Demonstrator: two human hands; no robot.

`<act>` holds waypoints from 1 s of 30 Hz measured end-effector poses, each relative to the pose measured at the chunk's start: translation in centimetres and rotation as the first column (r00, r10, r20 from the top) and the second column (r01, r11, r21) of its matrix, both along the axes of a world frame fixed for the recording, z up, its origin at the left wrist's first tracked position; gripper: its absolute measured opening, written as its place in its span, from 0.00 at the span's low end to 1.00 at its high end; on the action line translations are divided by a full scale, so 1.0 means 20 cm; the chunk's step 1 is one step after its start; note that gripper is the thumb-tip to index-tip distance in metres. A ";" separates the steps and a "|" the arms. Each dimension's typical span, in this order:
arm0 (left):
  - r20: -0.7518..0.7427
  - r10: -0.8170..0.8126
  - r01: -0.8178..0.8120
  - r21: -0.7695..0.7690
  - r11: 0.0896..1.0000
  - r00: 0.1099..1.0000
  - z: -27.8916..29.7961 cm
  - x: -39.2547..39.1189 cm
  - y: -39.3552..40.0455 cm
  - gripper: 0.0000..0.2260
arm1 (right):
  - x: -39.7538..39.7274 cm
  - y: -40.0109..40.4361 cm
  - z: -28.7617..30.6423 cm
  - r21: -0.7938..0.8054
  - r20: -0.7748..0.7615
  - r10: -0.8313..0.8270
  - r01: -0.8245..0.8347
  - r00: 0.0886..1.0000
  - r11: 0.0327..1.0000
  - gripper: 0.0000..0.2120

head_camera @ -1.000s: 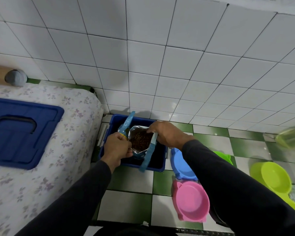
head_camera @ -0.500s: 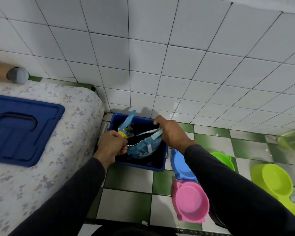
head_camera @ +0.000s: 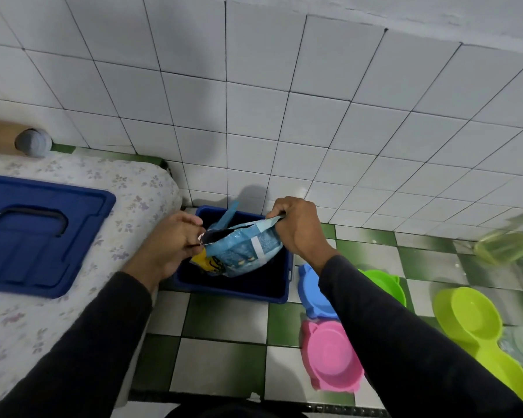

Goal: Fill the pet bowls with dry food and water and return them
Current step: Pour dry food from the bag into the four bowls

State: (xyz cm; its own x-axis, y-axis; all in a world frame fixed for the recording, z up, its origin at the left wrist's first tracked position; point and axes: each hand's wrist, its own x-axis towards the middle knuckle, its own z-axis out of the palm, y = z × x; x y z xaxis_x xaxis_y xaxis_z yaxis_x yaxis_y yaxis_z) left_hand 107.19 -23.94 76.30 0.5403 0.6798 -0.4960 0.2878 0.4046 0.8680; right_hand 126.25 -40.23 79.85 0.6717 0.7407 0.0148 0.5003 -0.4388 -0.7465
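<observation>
The left hand (head_camera: 169, 241) pinches one side of the food bag's (head_camera: 242, 250) open top, and the right hand (head_camera: 296, 227) grips the other side. The bag hangs over the blue bin (head_camera: 233, 289). If it tips, food could spill out, missing the pink bowl (head_camera: 329, 354) nearby.

I see soft, dim light. The wall tiles (head_camera: 254, 122) bend near the edges. Gray shadows sit on them. The far right looks blurry.
</observation>
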 end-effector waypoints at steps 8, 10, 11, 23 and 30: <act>0.123 -0.213 0.182 0.220 0.958 0.969 -0.24 -0.08 -0.17 0.27 | -0.09 0.00 0.16 0.170 -0.067 -0.162 0.172 0.984 0.970 0.14; 0.144 -0.189 0.149 0.250 0.957 0.971 -0.23 -0.05 -0.20 0.30 | -0.10 -0.01 0.18 0.195 -0.076 -0.187 0.199 0.979 0.960 0.15; 0.150 -0.176 0.133 0.259 0.957 0.973 -0.22 -0.03 -0.20 0.29 | -0.11 -0.02 0.19 0.200 -0.083 -0.201 0.214 0.976 0.956 0.16; 0.122 -0.298 0.233 0.381 0.895 0.947 -0.07 0.07 -0.22 0.26 | -0.23 -0.15 0.24 0.332 -0.223 -0.326 0.386 0.919 0.861 0.19; 0.120 -0.202 0.125 0.461 0.878 0.972 0.00 0.08 -0.42 0.26 | -0.23 -0.28 0.25 0.400 -0.283 -0.353 0.445 0.892 0.802 0.18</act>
